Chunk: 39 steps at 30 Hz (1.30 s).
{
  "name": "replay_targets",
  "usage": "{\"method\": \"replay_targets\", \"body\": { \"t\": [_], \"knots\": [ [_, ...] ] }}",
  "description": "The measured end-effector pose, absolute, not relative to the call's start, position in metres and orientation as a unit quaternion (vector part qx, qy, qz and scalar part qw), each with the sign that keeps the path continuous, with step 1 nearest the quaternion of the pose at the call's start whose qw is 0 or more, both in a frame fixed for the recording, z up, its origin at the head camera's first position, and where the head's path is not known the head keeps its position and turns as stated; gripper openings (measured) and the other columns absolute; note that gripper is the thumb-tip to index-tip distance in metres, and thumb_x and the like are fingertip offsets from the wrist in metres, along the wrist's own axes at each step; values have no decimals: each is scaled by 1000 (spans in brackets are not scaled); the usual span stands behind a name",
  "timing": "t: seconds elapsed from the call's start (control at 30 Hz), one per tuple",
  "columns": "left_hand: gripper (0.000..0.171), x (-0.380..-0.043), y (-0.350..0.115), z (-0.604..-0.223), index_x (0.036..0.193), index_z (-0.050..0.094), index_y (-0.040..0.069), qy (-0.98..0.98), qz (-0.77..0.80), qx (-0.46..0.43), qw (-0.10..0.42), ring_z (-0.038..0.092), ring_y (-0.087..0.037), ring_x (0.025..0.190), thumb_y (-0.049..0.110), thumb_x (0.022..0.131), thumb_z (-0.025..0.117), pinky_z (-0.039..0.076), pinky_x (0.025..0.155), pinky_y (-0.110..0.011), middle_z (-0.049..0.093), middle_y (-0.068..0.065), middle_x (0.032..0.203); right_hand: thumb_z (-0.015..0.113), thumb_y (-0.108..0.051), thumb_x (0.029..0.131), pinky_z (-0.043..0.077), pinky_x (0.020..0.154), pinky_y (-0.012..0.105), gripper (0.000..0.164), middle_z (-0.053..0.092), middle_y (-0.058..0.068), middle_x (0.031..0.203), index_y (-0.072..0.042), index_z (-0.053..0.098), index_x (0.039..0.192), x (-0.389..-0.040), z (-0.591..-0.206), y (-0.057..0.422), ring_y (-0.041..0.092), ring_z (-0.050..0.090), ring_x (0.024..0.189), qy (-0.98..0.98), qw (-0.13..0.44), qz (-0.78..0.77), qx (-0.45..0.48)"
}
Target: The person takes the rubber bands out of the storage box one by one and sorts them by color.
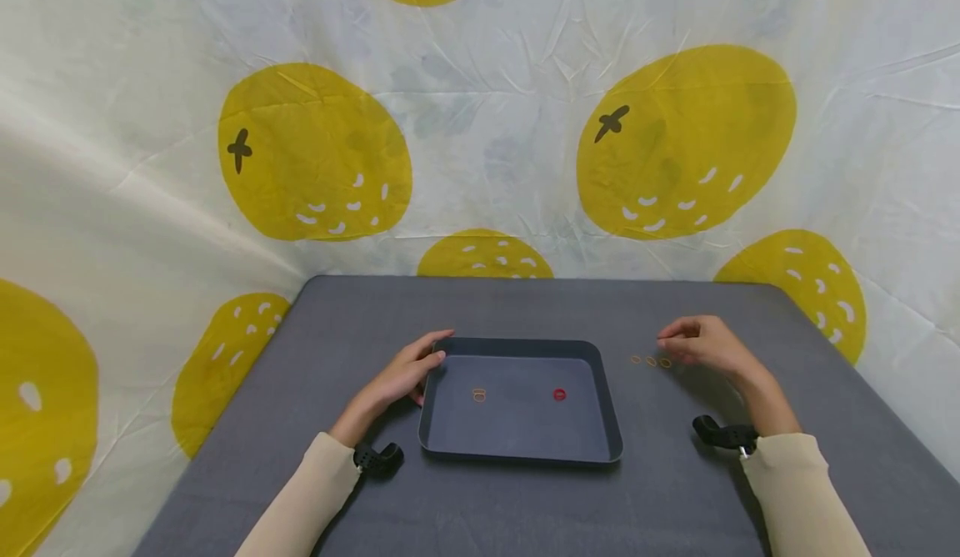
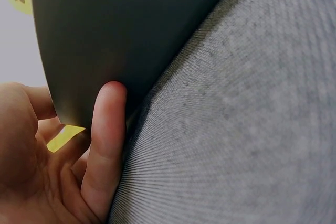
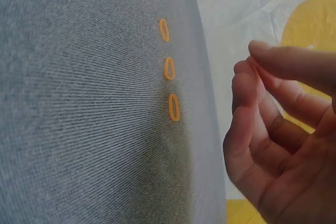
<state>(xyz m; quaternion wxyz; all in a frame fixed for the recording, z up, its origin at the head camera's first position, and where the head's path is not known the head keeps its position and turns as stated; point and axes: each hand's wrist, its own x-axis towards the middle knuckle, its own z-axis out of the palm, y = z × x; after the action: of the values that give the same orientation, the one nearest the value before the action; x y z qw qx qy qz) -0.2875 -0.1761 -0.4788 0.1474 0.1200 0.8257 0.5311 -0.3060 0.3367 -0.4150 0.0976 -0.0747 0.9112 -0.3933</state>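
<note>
My left hand (image 1: 405, 373) grips the left side of a dark grey tray (image 1: 517, 454), thumb at its rim. In the left wrist view, a fingertip (image 2: 109, 98) lies against the tray's outer wall (image 2: 131, 19). Inside the tray, small orange rubber bands (image 1: 478, 394) lie left of centre and a red rubber band (image 1: 559, 393) right of centre. My right hand (image 1: 708, 344) hovers to the tray's right, fingers loosely bent, thumb and fingertips close together, nothing visible between them. Near it, three orange rubber bands (image 3: 169, 69) lie in a row on the cloth.
A grey cloth covers the table (image 1: 525, 507). Behind and along the sides hangs a white curtain (image 1: 487, 165) printed with yellow fruit. Each wrist carries a black strapped-on device (image 1: 723, 434).
</note>
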Motion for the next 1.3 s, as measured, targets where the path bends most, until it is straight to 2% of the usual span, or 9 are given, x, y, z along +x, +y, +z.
{"method": "replay_targets", "body": {
  "t": [0.27, 0.43, 0.7, 0.83, 1.13, 1.3],
  "knots": [
    [49, -288, -175, -478, 158, 42, 35, 828, 529, 117, 144, 49, -18, 48, 31, 110, 51, 57, 46, -38, 61, -16, 125, 68, -21, 101, 60, 70, 32, 36, 75, 15, 99, 10, 68, 120, -304, -410, 332, 19, 68, 78, 906, 93, -405, -85],
    [51, -287, -175, -478, 160, 40, 32, 826, 530, 123, 144, 49, -17, 47, 32, 110, 51, 57, 45, -38, 60, -19, 131, 69, -22, 101, 61, 71, 33, 37, 74, 18, 101, 10, 67, 120, -301, -409, 330, 22, 70, 79, 902, 89, -411, -97],
    [50, -287, -176, -481, 159, 41, 31, 821, 538, 125, 146, 50, -17, 47, 32, 110, 52, 56, 44, -37, 60, -19, 135, 67, -20, 102, 61, 72, 32, 35, 74, 18, 103, 10, 67, 121, -301, -411, 327, 19, 69, 79, 903, 89, -408, -105],
    [50, -288, -176, -481, 159, 41, 32, 820, 539, 123, 147, 50, -17, 47, 32, 110, 52, 56, 44, -36, 56, -18, 145, 68, -22, 102, 61, 72, 33, 36, 74, 20, 103, 10, 67, 120, -301, -409, 324, 19, 68, 78, 902, 86, -409, -104],
    [50, -288, -176, -480, 159, 42, 33, 824, 535, 118, 144, 50, -18, 47, 33, 110, 52, 56, 44, -37, 62, -17, 128, 68, -21, 101, 59, 68, 31, 35, 73, 15, 96, 10, 68, 118, -300, -405, 319, 17, 64, 73, 899, 79, -413, -121],
    [51, -288, -176, -481, 159, 41, 30, 823, 536, 121, 142, 51, -18, 47, 32, 110, 52, 56, 44, -37, 62, -17, 131, 69, -21, 101, 57, 66, 31, 35, 71, 14, 90, 10, 68, 117, -300, -402, 315, 22, 62, 70, 898, 72, -414, -131]
  ]
}}
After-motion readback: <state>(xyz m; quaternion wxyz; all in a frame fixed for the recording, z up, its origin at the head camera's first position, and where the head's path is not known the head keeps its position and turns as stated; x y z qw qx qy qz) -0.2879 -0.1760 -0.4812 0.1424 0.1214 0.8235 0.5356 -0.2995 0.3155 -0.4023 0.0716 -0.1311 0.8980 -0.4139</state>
